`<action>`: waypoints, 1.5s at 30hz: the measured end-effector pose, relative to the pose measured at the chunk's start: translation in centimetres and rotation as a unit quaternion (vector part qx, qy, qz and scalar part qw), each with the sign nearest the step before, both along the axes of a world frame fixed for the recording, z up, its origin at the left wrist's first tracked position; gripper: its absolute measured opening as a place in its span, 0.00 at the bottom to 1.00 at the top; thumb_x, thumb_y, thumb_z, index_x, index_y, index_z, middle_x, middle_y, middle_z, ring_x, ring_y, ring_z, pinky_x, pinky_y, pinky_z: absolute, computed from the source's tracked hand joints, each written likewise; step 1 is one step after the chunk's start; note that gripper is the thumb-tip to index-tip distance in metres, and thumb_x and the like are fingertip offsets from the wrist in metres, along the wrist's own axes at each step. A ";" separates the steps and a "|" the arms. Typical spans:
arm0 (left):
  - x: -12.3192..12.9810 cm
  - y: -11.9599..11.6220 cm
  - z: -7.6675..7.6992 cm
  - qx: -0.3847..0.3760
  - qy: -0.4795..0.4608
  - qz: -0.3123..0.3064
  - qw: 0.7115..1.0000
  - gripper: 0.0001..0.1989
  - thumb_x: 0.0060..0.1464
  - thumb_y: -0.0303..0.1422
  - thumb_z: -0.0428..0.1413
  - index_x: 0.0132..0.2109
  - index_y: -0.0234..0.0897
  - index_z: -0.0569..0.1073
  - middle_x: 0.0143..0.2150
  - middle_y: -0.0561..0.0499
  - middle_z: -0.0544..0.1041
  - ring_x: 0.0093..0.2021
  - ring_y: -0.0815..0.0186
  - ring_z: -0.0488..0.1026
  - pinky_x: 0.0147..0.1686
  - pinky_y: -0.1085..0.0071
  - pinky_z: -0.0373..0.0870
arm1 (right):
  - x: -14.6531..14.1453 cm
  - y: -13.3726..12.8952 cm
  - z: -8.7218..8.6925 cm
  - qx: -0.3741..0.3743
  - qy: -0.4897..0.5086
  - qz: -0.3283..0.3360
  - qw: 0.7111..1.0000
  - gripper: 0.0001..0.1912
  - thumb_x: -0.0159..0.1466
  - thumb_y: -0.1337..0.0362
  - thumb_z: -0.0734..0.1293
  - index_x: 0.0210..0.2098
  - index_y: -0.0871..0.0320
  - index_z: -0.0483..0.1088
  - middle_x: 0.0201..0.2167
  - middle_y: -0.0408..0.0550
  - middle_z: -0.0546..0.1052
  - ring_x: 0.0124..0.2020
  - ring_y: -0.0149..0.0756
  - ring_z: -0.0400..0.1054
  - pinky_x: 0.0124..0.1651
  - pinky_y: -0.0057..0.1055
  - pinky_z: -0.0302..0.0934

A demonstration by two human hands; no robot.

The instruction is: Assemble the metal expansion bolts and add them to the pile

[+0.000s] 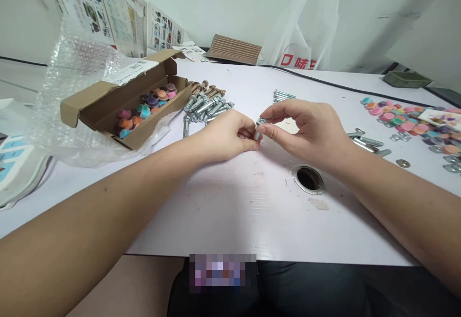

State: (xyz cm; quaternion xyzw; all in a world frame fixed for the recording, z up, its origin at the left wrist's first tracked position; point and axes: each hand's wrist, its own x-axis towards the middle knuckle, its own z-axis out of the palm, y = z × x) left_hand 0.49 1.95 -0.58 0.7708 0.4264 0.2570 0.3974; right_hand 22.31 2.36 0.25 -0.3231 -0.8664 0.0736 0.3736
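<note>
Above the white table [216,211], my left hand [228,137] pinches a silver expansion bolt [258,128] that stands roughly upright. The thumb and index finger of my right hand [309,127] close on the nut end at its top. Fingers cover much of the bolt. Just beyond my left hand lies a pile of silver expansion bolts [205,106], with brass-coloured bolts [212,90] behind. Several thin silver bolts [284,95] lie side by side past my right hand. Loose metal sleeves [370,142] are partly hidden by my right forearm.
An open cardboard box [84,103] with colourful small pots sits on bubble wrap [72,74] at left. More colourful pots [406,125] and nuts spread at right. A round cable hole [309,179] is near my right wrist. A black cable [334,86] crosses behind.
</note>
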 end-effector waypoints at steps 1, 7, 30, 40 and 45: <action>0.0 0.0 0.0 -0.003 0.004 -0.002 1.000 0.05 0.54 0.32 0.65 0.36 0.35 0.81 0.28 0.54 0.76 0.31 0.68 0.69 0.34 0.68 0.63 | 0.0 0.0 0.0 0.009 -0.004 0.005 1.000 0.06 0.67 0.63 0.73 0.42 0.55 0.81 0.39 0.44 0.83 0.40 0.34 0.78 0.47 0.32 0.74; 0.0 0.1 0.3 -0.002 0.031 0.006 0.999 0.06 0.55 0.32 0.65 0.33 0.35 0.78 0.25 0.56 0.71 0.28 0.70 0.64 0.32 0.68 0.59 | 0.1 -0.1 0.3 -0.002 -0.028 0.078 0.997 0.12 0.71 0.68 0.66 0.49 0.56 0.80 0.43 0.46 0.83 0.43 0.33 0.77 0.49 0.32 0.72; 0.0 -0.3 0.8 -0.001 0.023 0.014 1.000 0.16 0.54 0.33 0.65 0.24 0.35 0.67 0.22 0.59 0.61 0.26 0.75 0.55 0.28 0.71 0.52 | 0.3 1.0 -0.2 0.007 -0.042 0.022 0.999 0.25 0.67 0.45 0.73 0.51 0.60 0.77 0.48 0.53 0.82 0.47 0.43 0.77 0.50 0.41 0.70; 0.1 -0.2 0.7 -0.003 0.020 0.011 1.000 0.18 0.55 0.33 0.65 0.25 0.35 0.65 0.21 0.60 0.60 0.24 0.76 0.53 0.27 0.72 0.51 | 0.5 0.9 -0.3 0.055 -0.026 0.032 0.998 0.21 0.68 0.48 0.74 0.48 0.60 0.78 0.48 0.53 0.82 0.50 0.46 0.77 0.51 0.43 0.71; 0.0 -0.1 0.4 0.010 0.013 0.001 1.000 0.10 0.55 0.32 0.65 0.29 0.34 0.74 0.24 0.59 0.68 0.26 0.75 0.60 0.30 0.72 0.57 | 0.4 0.5 0.1 0.057 -0.012 0.050 0.997 0.14 0.71 0.53 0.70 0.43 0.57 0.81 0.53 0.52 0.81 0.55 0.44 0.77 0.58 0.44 0.70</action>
